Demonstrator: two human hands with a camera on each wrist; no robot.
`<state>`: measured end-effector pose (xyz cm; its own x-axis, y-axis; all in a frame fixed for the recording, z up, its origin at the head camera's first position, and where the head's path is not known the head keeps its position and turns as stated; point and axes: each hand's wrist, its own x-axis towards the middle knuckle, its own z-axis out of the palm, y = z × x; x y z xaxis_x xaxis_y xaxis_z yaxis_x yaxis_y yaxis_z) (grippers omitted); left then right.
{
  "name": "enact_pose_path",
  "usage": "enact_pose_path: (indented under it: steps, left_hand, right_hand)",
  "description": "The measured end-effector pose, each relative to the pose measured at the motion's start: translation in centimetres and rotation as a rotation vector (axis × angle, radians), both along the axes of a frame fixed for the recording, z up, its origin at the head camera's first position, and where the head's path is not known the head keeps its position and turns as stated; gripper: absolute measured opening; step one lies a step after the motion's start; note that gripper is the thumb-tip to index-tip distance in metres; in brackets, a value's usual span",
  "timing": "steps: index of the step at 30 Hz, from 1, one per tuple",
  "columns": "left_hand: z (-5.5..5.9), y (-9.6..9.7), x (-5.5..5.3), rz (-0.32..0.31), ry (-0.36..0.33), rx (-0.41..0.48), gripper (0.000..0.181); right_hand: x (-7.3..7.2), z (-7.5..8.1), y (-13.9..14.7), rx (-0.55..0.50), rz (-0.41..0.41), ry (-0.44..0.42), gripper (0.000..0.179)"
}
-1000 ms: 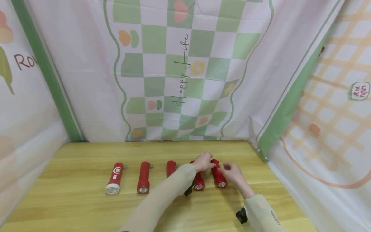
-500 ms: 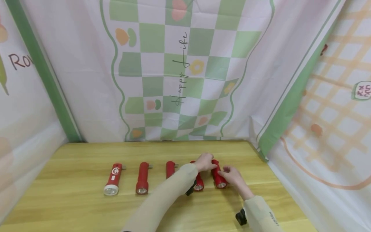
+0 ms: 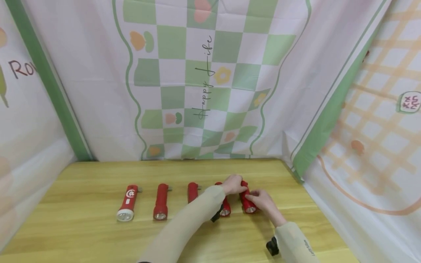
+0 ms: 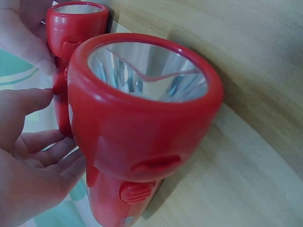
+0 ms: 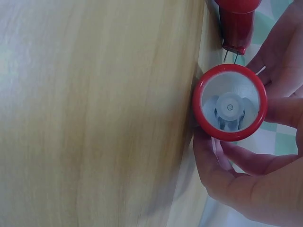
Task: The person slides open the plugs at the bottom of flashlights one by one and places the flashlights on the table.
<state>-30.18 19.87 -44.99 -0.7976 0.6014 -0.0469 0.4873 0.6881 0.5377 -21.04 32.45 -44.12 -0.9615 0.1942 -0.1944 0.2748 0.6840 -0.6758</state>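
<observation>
In the head view, red flashlights lie in a row on the table. My left hand point(image 3: 232, 184) pinches the back end of the rightmost flashlight point(image 3: 248, 204). In the left wrist view its thumb and fingers are at that flashlight's body, partly behind the nearer flashlight point(image 4: 128, 137). My right hand point(image 3: 263, 201) holds the same flashlight from the right. The right wrist view has the flashlight's red-rimmed head point(image 5: 230, 103) between the right thumb and fingers point(image 5: 208, 165). My left forearm partly covers the neighbouring flashlight point(image 3: 225, 208).
Farther left lie a partly hidden flashlight point(image 3: 193, 191), a red flashlight point(image 3: 161, 201) and one with a white head point(image 3: 127, 202). Metal prongs stick out at their sides. Wooden tabletop point(image 3: 82, 233) lies in front; a checkered cloth point(image 3: 204, 91) hangs behind.
My right hand has moved slightly left and its fingers have closed in on the rightmost flashlight. The left hand stays at that flashlight's back end. The view has shifted slightly.
</observation>
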Motion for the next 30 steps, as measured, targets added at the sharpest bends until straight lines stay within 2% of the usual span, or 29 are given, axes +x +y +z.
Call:
enact_pose_path:
  steps: [5,13,21,30]
  left_hand:
    - [-0.2,0.1,0.0,0.003,0.000,0.012,0.020]
    - [0.0,0.1,0.0,0.010,-0.005,0.009,0.020]
    - [0.7,0.3,0.5,0.016,0.016,0.013,0.020]
    - [1.5,-0.3,1.2,0.011,-0.007,0.053,0.023]
  right_hand:
    - [0.0,0.0,-0.1,-0.001,-0.004,-0.004,0.047]
    - [0.0,-0.2,-0.1,-0.007,-0.005,0.052,0.041]
    - [0.1,-0.3,-0.1,-0.101,-0.015,0.054,0.040]
    - [0.5,-0.1,-0.3,-0.172,-0.015,0.032,0.044]
